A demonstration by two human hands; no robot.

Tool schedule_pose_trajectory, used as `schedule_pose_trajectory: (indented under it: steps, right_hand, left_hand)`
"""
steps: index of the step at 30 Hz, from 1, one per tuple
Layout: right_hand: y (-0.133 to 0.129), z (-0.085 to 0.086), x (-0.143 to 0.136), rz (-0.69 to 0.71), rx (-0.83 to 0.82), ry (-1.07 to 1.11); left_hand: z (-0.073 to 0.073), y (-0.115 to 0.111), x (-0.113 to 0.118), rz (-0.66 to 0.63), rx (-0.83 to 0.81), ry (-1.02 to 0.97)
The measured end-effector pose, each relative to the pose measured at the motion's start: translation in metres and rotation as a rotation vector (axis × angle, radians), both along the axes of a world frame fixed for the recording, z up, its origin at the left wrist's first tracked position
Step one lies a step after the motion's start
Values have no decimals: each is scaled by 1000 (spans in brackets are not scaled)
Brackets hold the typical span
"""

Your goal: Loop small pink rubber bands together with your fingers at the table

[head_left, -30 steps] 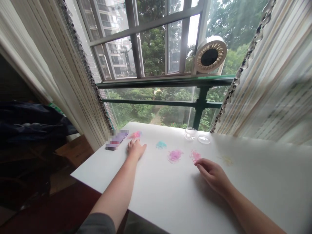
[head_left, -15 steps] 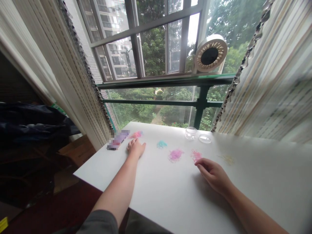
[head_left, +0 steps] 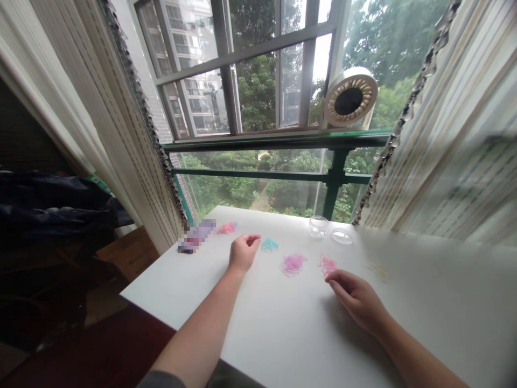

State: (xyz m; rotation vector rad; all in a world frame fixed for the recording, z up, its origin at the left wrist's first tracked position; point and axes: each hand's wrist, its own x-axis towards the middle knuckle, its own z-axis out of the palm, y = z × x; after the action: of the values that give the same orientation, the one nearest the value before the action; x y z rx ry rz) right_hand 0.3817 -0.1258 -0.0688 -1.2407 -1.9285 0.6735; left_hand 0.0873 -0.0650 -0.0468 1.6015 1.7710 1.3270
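Small heaps of thin coloured bands lie in a row on a white table [head_left: 283, 328]. My left hand [head_left: 242, 252] hovers with fingers loosely curled just left of the teal heap [head_left: 269, 245], its fingertips close to it; it holds nothing that I can see. A pink-red heap [head_left: 226, 228] lies further left. My right hand [head_left: 355, 299] rests on the table, fingers bent, right below the bright pink heap [head_left: 328, 264]. A purple-pink heap [head_left: 293, 263] sits between my hands. A faint yellow heap [head_left: 378, 269] lies to the right.
A small clear jar [head_left: 318, 226] and its clear lid [head_left: 342, 236] stand at the table's far edge. A purple box [head_left: 196, 236] lies at the far left corner. Striped curtains hang on both sides. A round white fan [head_left: 349, 98] sits on the window rail. Dark bags are at the left.
My left hand has moved right, from near the pink-red heap to beside the teal heap, and lifted a little. My right hand has stayed in place.
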Motion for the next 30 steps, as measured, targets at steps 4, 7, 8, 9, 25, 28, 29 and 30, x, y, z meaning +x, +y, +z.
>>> schedule_pose_trajectory:
  steps: [4, 7, 8, 9, 25, 28, 29, 30]
  right_hand:
    - [1, -3, 1, -2, 11, 8]
    - [3, -5, 1, -6, 12, 47]
    - [3, -6, 2, -9, 16, 76]
    - [4, -6, 2, -11, 23, 109]
    - [0, 4, -5, -72, 47, 170]
    - [-1, 6, -4, -98, 49, 176]
    - [0, 6, -4, -106, 48, 184]
    - [0, 6, -4, -108, 45, 193]
  left_hand:
    - [10, -12, 54, -345, 24, -98]
    - [16, -19, 92, -562, 11, -128]
    - [17, -21, 102, -606, 8, -111]
    - [18, -24, 111, -637, 1, -103]
    - [-5, -39, 122, -627, 9, -80]
    - [-3, -40, 121, -661, 44, -38]
    - [-2, -40, 121, -666, 49, -15]
    - [-2, -41, 120, -666, 50, 8]
